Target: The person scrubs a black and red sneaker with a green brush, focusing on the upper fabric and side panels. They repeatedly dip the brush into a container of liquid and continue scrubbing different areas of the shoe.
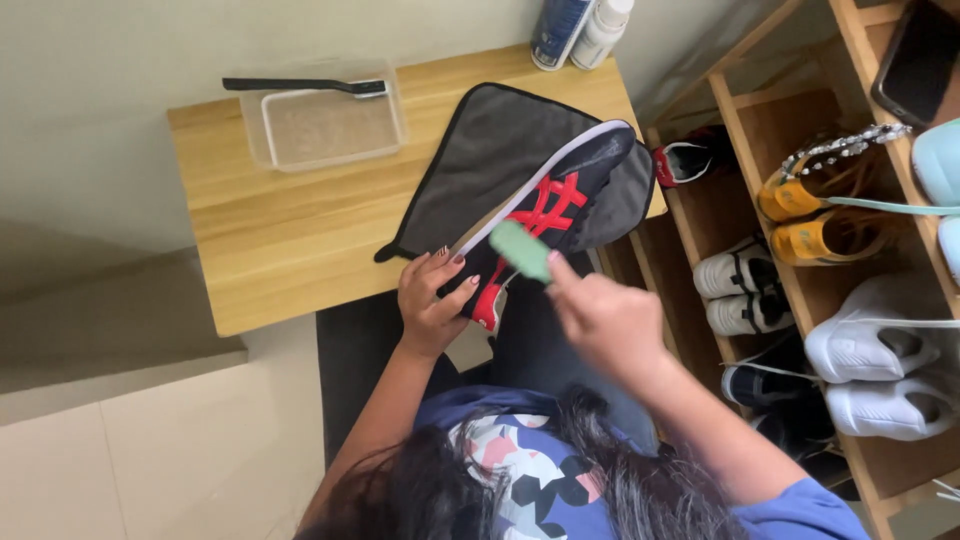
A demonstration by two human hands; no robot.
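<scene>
Black-and-red sneaker (555,215) at counter (290,240) front edge, long axis diagonal; left hand (432,305) fingers clamp heel, right hand (600,320) fingers pinch green brush (520,250) over side.

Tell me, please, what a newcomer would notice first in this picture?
First, the black sneaker with red stripes, lying on a grey cloth at the near edge of the wooden table. The left hand grips its heel end, while the right hand holds a pale green brush over its side. On the right, a wooden rack holds several pairs of shoes.
</scene>
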